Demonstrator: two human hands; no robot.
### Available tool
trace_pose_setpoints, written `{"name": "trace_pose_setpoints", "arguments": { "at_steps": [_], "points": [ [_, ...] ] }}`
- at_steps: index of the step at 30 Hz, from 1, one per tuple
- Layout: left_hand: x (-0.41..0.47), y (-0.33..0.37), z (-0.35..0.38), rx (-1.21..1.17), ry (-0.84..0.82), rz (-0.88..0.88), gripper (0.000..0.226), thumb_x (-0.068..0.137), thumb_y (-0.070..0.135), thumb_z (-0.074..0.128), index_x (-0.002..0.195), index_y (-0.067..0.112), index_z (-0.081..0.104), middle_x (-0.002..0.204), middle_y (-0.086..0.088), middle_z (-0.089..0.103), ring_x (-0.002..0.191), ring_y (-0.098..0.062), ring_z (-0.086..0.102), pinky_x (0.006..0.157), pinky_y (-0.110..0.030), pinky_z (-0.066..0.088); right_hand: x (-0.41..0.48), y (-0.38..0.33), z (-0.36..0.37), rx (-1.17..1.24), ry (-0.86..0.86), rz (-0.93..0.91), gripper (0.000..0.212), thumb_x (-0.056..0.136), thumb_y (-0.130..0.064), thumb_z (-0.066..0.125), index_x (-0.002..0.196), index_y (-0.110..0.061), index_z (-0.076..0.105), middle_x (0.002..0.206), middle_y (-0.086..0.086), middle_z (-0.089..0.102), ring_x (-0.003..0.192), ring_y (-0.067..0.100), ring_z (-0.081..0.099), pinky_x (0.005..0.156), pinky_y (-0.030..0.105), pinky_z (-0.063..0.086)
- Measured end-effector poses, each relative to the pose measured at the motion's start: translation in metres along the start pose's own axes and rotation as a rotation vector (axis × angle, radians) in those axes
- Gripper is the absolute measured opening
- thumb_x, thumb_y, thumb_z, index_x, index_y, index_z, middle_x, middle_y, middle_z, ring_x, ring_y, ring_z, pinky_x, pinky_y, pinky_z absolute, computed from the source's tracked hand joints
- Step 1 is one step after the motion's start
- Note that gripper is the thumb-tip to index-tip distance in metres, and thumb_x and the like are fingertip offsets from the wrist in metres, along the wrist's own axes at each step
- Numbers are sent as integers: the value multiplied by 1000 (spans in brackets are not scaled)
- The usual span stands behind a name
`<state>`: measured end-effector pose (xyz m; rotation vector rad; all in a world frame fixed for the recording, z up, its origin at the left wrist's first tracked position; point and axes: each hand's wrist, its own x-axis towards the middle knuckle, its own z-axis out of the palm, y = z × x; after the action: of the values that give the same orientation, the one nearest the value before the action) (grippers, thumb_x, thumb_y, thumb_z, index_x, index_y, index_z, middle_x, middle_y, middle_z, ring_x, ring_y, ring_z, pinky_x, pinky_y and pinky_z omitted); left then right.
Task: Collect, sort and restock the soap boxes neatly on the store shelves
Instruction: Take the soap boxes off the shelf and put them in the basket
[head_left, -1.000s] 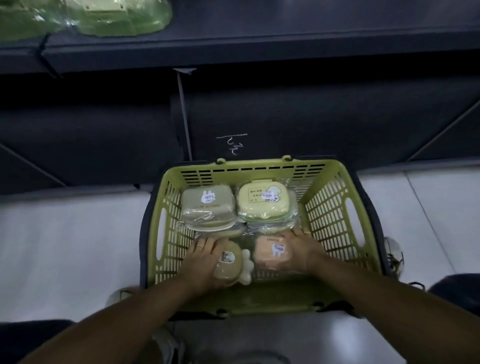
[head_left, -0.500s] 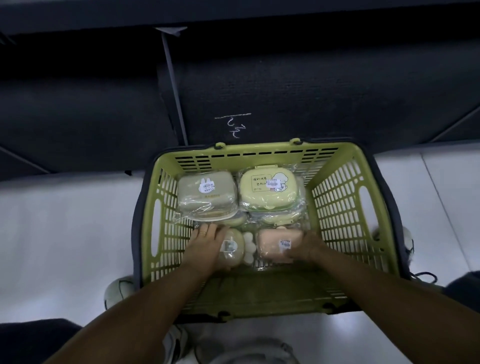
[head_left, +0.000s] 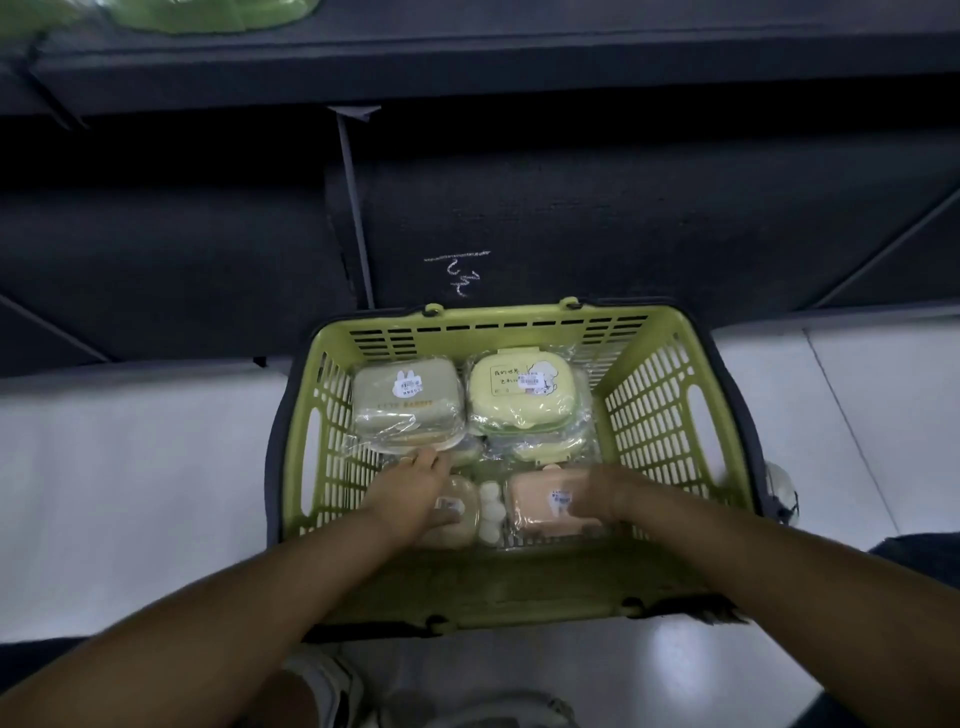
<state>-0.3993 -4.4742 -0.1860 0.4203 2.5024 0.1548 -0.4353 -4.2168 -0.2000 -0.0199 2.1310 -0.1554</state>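
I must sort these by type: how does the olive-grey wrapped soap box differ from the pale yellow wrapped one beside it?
Colour: the olive-grey wrapped soap box is dull, the pale yellow wrapped soap box brighter. Markings: the olive-grey one has a white rabbit sticker, the yellow one dark writing and a barcode label. Both lie flat in clear film.

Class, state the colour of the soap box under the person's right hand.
Peach-orange; the soap box shows best in the head view.

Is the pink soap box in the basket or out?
In: the pink soap box lies flat inside the basket, right hand holding its edge.
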Motion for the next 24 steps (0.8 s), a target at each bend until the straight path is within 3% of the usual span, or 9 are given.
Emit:
{"name": "trace_pose_setpoints", "arguments": {
  "at_steps": [2, 5, 8, 11, 13, 16, 19, 21, 24],
  "points": [
    [-8, 12, -35, -62, 27, 105, 64, 92, 51, 56, 149, 33, 32, 151, 4, 39, 127, -18, 48, 104, -33, 40, -23, -6, -33, -92, -87, -93, 48, 92, -43, 58, 131, -15, 52, 118, 5, 59, 103, 20, 58, 82, 30, 48],
    [-17, 38, -112, -28, 129, 299, 50, 94, 55, 49, 138, 32, 48, 136, 9, 54, 119, -11, 52, 98, -27, 41, -77, -19, -100, -151, -101, -328, 56, 93, -44, 59, 140, -16, 45, 135, 5, 53, 113, 19, 54, 90, 31, 46],
    [-21, 69, -198, -18, 417, 446, 58, 89, 67, 38, 125, 27, 61, 120, 9, 63, 109, -11, 57, 92, -27, 44, -136, -24, -178, 33, 65, -531, 49, 91, -37, 64, 134, -16, 51, 125, 2, 60, 112, 18, 58, 98, 30, 47],
    [-12, 89, -272, -109, 756, 561, 49, 89, 57, 41, 111, 21, 67, 103, 5, 66, 97, -12, 58, 84, -27, 43, -184, -9, -251, 434, 229, -694, 30, 87, -31, 67, 115, -23, 59, 109, 2, 66, 101, 14, 63, 90, 30, 49],
    [-1, 102, -314, -110, 910, 567, 40, 93, 49, 49, 113, 19, 65, 105, 2, 65, 98, -15, 56, 84, -26, 39, -200, 10, -292, 627, 419, -719, 27, 86, -28, 63, 112, -22, 60, 110, 7, 68, 98, 15, 67, 88, 31, 53],
    [33, 113, -362, -58, 930, 481, 44, 96, 42, 56, 130, 14, 56, 127, -5, 56, 119, -21, 49, 97, -26, 33, -194, 46, -345, 769, 878, -655, 16, 91, -22, 64, 106, -16, 63, 100, 4, 67, 86, 11, 66, 82, 28, 53],
    [78, 117, -397, 44, 835, 331, 66, 96, 50, 50, 148, 12, 35, 151, -10, 34, 138, -29, 32, 115, -37, 25, -166, 92, -395, 646, 1315, -378, 49, 83, -41, 73, 121, -14, 60, 116, 4, 56, 107, 15, 53, 93, 22, 43],
    [107, 119, -415, 60, 779, 229, 74, 96, 53, 47, 153, 12, 23, 159, -12, 18, 145, -31, 18, 118, -39, 16, -151, 119, -422, 588, 1404, -207, 69, 78, -49, 73, 133, -15, 49, 139, 11, 40, 128, 28, 39, 109, 34, 35],
    [149, 122, -435, 29, 756, 124, 79, 95, 56, 46, 154, 12, 17, 162, -12, 11, 149, -29, 9, 119, -38, 10, -131, 146, -456, 503, 1402, -32, 89, 78, -47, 75, 146, -14, 29, 152, 15, 19, 140, 36, 21, 114, 42, 26]
  ]
}}
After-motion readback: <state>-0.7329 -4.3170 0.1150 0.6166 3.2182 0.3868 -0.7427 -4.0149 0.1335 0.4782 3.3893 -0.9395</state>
